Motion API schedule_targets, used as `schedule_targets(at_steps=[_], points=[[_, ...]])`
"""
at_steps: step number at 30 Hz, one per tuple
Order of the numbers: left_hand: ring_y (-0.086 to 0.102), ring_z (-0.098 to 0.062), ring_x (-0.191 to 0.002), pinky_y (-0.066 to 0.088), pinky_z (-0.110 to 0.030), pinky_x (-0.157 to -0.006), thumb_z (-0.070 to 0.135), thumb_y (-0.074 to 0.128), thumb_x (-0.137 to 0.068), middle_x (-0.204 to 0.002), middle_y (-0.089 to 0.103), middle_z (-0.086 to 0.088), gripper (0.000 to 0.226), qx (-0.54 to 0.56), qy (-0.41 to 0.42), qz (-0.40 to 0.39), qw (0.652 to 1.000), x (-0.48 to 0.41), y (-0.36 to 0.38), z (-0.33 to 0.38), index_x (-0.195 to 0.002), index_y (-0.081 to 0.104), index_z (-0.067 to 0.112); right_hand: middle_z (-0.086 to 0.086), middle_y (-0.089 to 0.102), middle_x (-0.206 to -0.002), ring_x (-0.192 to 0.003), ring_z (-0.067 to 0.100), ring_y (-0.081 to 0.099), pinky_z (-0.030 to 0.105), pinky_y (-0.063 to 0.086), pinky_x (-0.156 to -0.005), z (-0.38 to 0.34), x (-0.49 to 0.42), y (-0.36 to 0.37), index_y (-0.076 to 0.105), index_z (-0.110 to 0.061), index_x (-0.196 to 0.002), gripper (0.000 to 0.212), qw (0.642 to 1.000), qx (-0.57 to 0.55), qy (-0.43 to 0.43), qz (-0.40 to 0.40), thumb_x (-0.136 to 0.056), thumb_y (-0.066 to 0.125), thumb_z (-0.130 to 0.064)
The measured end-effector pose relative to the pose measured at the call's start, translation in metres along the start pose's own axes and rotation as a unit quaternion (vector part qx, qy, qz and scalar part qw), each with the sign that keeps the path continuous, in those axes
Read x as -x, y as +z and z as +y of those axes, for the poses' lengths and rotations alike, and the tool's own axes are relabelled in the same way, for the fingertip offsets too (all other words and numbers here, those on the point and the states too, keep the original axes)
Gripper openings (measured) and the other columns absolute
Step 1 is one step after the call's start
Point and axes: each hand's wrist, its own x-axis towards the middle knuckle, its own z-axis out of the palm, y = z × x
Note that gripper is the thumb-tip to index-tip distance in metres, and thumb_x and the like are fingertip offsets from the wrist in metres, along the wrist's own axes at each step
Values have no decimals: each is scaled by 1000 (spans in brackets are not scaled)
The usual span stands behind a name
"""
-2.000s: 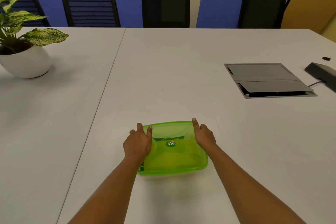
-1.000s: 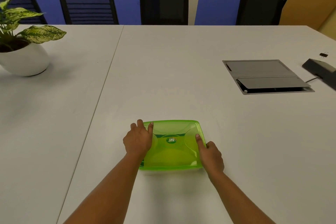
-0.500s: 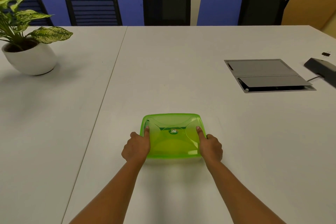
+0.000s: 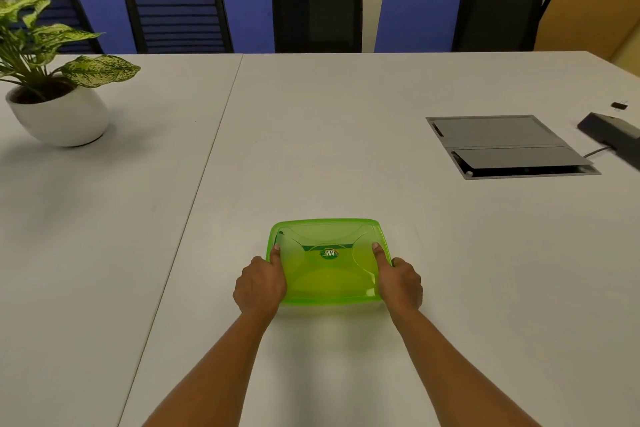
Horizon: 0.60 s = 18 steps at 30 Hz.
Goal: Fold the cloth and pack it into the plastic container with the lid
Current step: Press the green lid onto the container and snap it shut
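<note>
Both forearms reach in from the bottom of the frame. The left hand (image 4: 259,284) grips the left edge of the plastic container (image 4: 327,274), thumb laid flat on the green lid (image 4: 325,239) and fingers curled down the side. The right hand (image 4: 400,282) mirrors it on the right edge, thumb on top.

The container sits lower centre on the white table (image 4: 311,149), lid on. The cloth cannot be made out through the plastic.

A potted plant (image 4: 57,114) stands upper left and a grey cable hatch (image 4: 509,146) lies right of centre. A dark device (image 4: 613,135) sits at the right edge. Black chairs (image 4: 317,7) line the top. All are well apart from the hands.
</note>
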Motion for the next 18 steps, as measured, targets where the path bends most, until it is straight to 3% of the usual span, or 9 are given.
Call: schedule_targets(at_steps=[3, 6, 9, 12, 18], points=[[55, -39, -106, 43, -40, -82, 49, 24, -97, -116, 60, -22, 57, 38, -5, 10, 999, 1, 0, 0, -113, 52, 2, 17, 65, -105, -97, 34, 57, 33, 36, -71, 0, 1, -1, 61, -6, -91, 65, 1000, -4, -2, 1, -85, 37, -66], [56, -38, -98, 39, -38, -75, 43, 34, -97, -107, 62, -22, 43, 126, -8, 31, 992, 3, 0, -4, -100, 50, 3, 17, 65, -105, -97, 33, 57, 33, 35, -71, -2, 2, -1, 61, -7, -89, 63, 1000, -10, 5, 6, -86, 36, -65], [59, -36, -92, 41, -37, -77, 34, 47, -95, -100, 65, -19, 32, 199, 25, 64, 978, 4, -1, -6, -93, 54, 3, 18, 65, -102, -91, 31, 55, 34, 35, -72, -3, 4, 1, 55, -8, -80, 61, 999, -12, 29, 20, -88, 33, -64], [65, -36, -85, 51, -42, -84, 30, 60, -89, -96, 69, -16, 27, 290, 18, 73, 954, 8, -2, -4, -88, 63, 3, 19, 64, -106, -99, 35, 57, 37, 40, -79, -5, 7, 4, 59, -5, -89, 65, 998, -26, 48, 37, -89, 29, -63], [68, -35, -84, 55, -45, -87, 19, 73, -79, -92, 71, -19, 27, 438, -84, 52, 894, 7, -2, 0, -95, 72, -2, 21, 61, -116, -108, 37, 55, 40, 41, -86, -6, 15, 3, 57, -3, -108, 65, 998, -9, 47, 35, -94, 21, -56]])
